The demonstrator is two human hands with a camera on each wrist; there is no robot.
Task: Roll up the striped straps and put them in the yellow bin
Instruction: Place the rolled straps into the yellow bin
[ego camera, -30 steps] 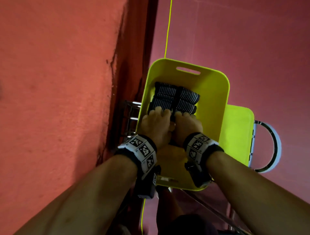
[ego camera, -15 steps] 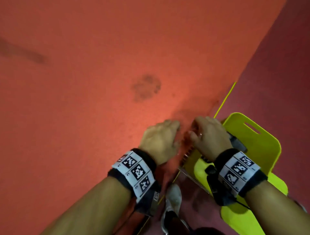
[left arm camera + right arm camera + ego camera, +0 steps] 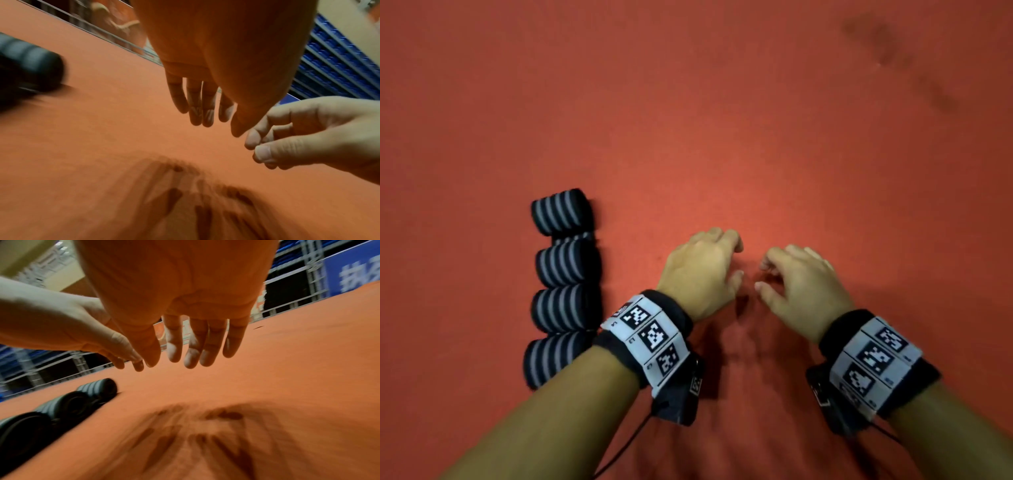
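1. Held nothing: left hand (image 3: pixel 697 274) and right hand (image 3: pixel 803 286) hovered empty, fingers loosely curled, close together above the red table (image 3: pixel 756 120).
2. Lay to the left: four rolled straps (image 3: pixel 563 287) in a touching column, just beside the left forearm, roll axes pointing across.
3. Sat nearer the left hand, so probably the first to reach.
4. Stayed out of view: yellow bin.

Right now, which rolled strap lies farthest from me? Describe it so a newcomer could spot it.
On the red table, left of the left hand, four rolled striped straps lie in a column. The one meant is the top roll, farthest from the person; only it has a neighbour on one side alone and open table beyond.
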